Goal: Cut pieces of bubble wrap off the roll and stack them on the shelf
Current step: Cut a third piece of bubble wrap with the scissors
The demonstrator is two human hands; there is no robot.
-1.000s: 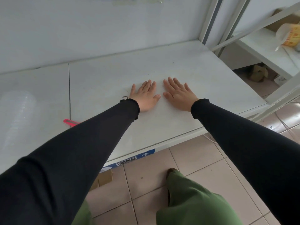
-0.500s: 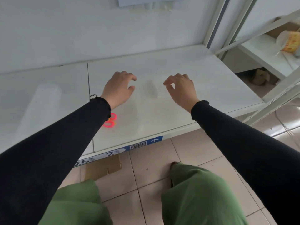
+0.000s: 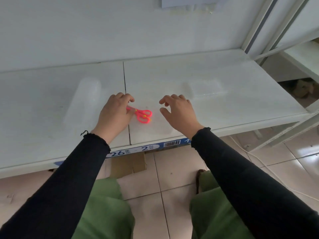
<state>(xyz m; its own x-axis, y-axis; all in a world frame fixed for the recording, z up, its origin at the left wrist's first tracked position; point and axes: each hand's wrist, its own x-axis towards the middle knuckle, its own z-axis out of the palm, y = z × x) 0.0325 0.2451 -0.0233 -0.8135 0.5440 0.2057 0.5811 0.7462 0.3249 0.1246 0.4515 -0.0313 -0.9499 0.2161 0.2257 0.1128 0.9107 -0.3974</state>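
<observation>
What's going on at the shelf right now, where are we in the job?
A person stands at the white shelf. Their left hand is down over the blade end of the pink scissors, which lie on the shelf; whether it grips them is unclear. The right hand hovers beside them, fingers loosely curled, holding nothing. The bubble wrap roll lies to the left, and cut pieces sit to the right.
</observation>
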